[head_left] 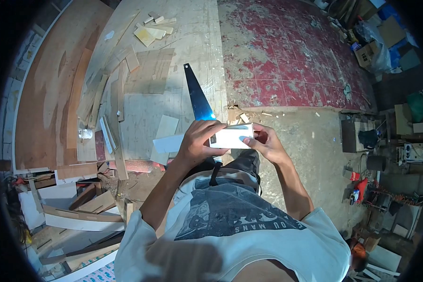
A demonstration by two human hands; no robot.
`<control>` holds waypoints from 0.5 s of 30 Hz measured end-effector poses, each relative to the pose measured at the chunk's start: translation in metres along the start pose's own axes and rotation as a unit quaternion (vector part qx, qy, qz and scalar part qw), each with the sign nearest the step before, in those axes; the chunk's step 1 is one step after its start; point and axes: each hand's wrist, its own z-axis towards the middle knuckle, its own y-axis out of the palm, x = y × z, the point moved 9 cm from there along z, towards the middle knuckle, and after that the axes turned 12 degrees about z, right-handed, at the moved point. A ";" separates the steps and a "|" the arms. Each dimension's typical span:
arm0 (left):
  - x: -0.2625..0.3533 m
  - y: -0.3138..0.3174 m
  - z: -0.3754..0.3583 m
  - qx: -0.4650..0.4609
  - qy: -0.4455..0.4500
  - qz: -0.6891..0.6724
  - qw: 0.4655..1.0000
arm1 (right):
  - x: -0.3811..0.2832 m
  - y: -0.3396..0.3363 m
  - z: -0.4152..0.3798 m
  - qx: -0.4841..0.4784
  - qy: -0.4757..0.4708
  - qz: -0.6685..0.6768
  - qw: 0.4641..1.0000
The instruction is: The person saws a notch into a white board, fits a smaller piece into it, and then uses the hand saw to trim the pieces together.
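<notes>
A small white rectangular piece [232, 139], like a box or short block, is held level in front of my waist. My left hand [197, 140] is closed around its left end, where a dark spot shows beside the fingers. At the right end, my right hand [268, 146] grips it, thumb on the white face and fingers behind. Beyond my left hand a hand saw [196, 91] points away, its dark blade over the wooden work surface. Its handle end is hidden behind the hand. A white strip [168, 144] lies left of my left hand.
Wood offcuts [153, 32] and thin strips lie on the pale work surface [192, 37]. A brown board [47, 98] runs along the left. Scrap wood [84, 211] is piled at lower left. Boxes and tools line the right wall, past a worn red tiled area [286, 61].
</notes>
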 end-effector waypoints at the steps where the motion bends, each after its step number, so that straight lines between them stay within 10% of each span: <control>1: 0.000 0.001 0.000 -0.001 0.000 0.001 1.000 | -0.001 0.001 0.000 -0.007 -0.011 0.000 1.000; 6: -0.005 -0.002 0.000 0.026 0.001 -0.017 1.000 | -0.003 0.007 0.003 -0.005 -0.019 -0.028 0.999; 8: -0.008 -0.005 0.001 0.019 0.002 -0.018 1.000 | -0.012 0.014 0.005 0.004 -0.031 0.170 0.985; 15: -0.008 -0.019 0.013 0.021 0.016 0.010 1.000 | -0.016 0.017 0.010 -0.056 0.002 0.064 0.996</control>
